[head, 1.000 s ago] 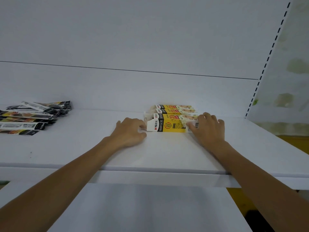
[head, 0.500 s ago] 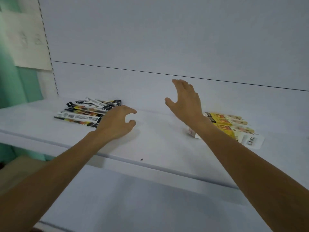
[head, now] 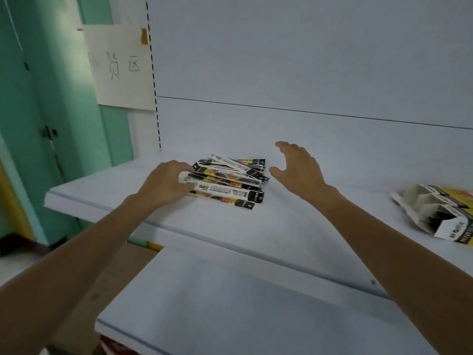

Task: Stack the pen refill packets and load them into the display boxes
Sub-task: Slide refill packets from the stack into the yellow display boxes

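Stacking barely begun; nothing loaded, as far as shows.
The left hand [head: 166, 185] grips the left end of the loose refill packets [head: 227, 183]; the right hand [head: 298, 170] hovers spread-fingered just right of them; the display boxes [head: 435, 213] lie well right, seemingly empty.

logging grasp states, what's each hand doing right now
Left hand: pinching the left end of the refill packets.
Right hand: open, holding nothing.

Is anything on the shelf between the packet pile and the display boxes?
Nothing visible. The shelf is bare between the packets and the display boxes at the right edge; only the right hand hovers over that stretch.
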The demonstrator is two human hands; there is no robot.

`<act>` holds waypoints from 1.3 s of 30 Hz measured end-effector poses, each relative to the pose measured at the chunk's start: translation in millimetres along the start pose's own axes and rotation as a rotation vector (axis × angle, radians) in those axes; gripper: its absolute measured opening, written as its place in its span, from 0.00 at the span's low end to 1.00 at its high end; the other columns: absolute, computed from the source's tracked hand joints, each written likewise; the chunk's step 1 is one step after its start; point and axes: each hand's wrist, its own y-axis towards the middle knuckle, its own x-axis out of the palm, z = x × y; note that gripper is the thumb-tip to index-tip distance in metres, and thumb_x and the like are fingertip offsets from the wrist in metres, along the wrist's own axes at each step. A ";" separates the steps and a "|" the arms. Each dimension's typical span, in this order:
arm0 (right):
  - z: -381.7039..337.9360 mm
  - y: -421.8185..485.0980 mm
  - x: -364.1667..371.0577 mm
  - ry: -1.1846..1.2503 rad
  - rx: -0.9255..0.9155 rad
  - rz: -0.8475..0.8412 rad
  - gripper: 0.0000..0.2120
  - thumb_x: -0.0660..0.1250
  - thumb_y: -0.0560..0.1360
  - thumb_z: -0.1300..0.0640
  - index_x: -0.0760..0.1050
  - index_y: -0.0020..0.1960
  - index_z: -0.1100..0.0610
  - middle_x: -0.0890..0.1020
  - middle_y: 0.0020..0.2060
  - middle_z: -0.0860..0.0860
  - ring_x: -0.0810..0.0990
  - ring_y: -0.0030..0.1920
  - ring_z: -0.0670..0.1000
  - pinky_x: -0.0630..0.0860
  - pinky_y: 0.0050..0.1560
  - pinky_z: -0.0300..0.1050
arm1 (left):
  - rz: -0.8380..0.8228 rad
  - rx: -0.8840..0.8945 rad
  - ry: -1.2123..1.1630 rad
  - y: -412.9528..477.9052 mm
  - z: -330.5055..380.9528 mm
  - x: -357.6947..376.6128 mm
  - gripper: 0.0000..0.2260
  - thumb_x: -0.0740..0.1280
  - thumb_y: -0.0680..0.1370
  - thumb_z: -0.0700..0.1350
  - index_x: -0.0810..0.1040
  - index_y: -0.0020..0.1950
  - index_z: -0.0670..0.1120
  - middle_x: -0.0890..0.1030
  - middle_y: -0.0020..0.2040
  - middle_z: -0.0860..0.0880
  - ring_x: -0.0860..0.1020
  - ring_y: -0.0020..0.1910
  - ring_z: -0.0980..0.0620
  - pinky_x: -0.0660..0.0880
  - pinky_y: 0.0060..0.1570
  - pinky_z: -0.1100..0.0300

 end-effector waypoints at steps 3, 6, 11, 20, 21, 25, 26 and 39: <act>-16.5 7.6 22.1 0.037 0.026 -0.052 0.23 0.64 0.75 0.54 0.66 0.69 0.56 0.74 0.62 0.54 0.72 0.61 0.54 0.69 0.58 0.49 | -0.032 0.055 -0.030 14.0 -26.0 2.7 0.16 0.68 0.74 0.42 0.76 0.61 0.47 0.77 0.59 0.44 0.73 0.58 0.46 0.66 0.55 0.57; -30.3 11.4 42.6 0.013 0.018 -0.086 0.21 0.64 0.75 0.52 0.68 0.67 0.55 0.75 0.61 0.54 0.72 0.59 0.54 0.70 0.57 0.49 | -0.054 0.097 -0.072 29.9 -40.0 6.8 0.16 0.68 0.75 0.43 0.75 0.62 0.46 0.77 0.59 0.45 0.73 0.58 0.47 0.66 0.54 0.59; -35.9 16.8 62.8 -0.026 0.147 -0.166 0.22 0.60 0.77 0.44 0.67 0.67 0.51 0.75 0.61 0.53 0.72 0.60 0.55 0.71 0.59 0.55 | -0.126 0.187 -0.136 52.9 -42.1 14.8 0.20 0.65 0.77 0.44 0.70 0.68 0.47 0.76 0.62 0.46 0.73 0.59 0.49 0.63 0.48 0.63; -37.0 29.2 52.6 0.031 0.187 -0.157 0.16 0.70 0.71 0.52 0.76 0.57 0.55 0.79 0.51 0.50 0.74 0.51 0.50 0.72 0.52 0.46 | -0.128 0.254 -0.228 64.1 -42.8 21.1 0.13 0.66 0.76 0.41 0.76 0.60 0.44 0.76 0.56 0.44 0.75 0.55 0.47 0.70 0.53 0.59; -39.6 30.9 51.1 0.072 0.193 -0.168 0.15 0.71 0.71 0.49 0.78 0.54 0.55 0.78 0.49 0.48 0.75 0.50 0.48 0.73 0.52 0.46 | -0.139 0.251 -0.238 66.3 -43.6 20.8 0.12 0.66 0.76 0.40 0.77 0.60 0.44 0.77 0.55 0.44 0.76 0.54 0.48 0.70 0.53 0.59; -51.1 36.3 54.6 0.277 0.191 -0.192 0.12 0.67 0.74 0.49 0.81 0.45 0.58 0.81 0.42 0.52 0.77 0.42 0.46 0.72 0.43 0.38 | -0.123 0.244 -0.234 72.3 -51.7 19.7 0.13 0.66 0.76 0.40 0.77 0.60 0.43 0.78 0.54 0.46 0.76 0.54 0.49 0.70 0.54 0.60; -53.6 36.8 56.4 0.267 0.163 -0.182 0.12 0.67 0.74 0.51 0.81 0.44 0.59 0.81 0.42 0.54 0.77 0.41 0.48 0.72 0.43 0.40 | -0.112 0.242 -0.236 73.3 -54.3 18.9 0.12 0.66 0.76 0.41 0.78 0.59 0.43 0.78 0.53 0.46 0.76 0.53 0.49 0.70 0.54 0.59; -104.2 55.3 43.8 0.114 -0.220 0.297 0.07 0.63 0.78 0.55 0.76 0.49 0.58 0.82 0.42 0.49 0.80 0.38 0.48 0.78 0.42 0.46 | -0.062 0.210 -0.455 66.0 -57.4 6.0 0.08 0.75 0.69 0.46 0.77 0.40 0.47 0.77 0.37 0.54 0.75 0.35 0.56 0.69 0.34 0.76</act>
